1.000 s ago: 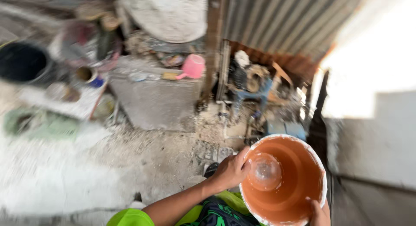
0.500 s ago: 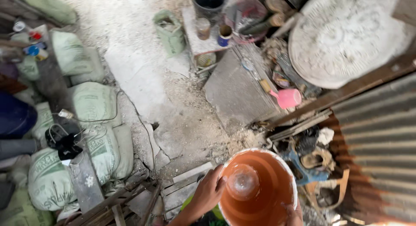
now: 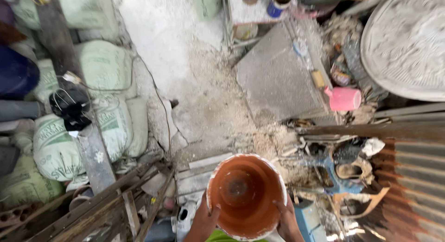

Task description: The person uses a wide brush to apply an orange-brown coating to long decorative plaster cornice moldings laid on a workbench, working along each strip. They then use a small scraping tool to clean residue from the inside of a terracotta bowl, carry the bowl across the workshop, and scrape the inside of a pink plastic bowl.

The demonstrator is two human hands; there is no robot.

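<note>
Dusty grey ground [image 3: 185,84] fills the scene, cluttered on every side. At the near edge both hands carry an orange bucket [image 3: 245,195] with a whitish, crusted rim, seen from straight above: the left hand [image 3: 204,219] clasps the near-left rim with its thumb hooked inside, and the right hand [image 3: 283,218] grips the near-right rim the same way. The bucket looks empty, though its bottom is blurred.

Just left of it lie loose wooden planks [image 3: 116,200] and a stack of pale green sacks [image 3: 88,116]; to the right sits a tangle of scrap around a blue metal piece [image 3: 336,177], beside rusty corrugated sheeting [image 3: 412,186]. Farther off, a grey slab [image 3: 278,79] bears a pink cup [image 3: 344,99], and a round patterned casting [image 3: 408,42] lies at the far right.

The likeliest trouble is a trip: the bucket blocks the view of the ground underfoot, and planks and scrap crowd both sides. A thumb-only hold on a crusted rim could also slip.
</note>
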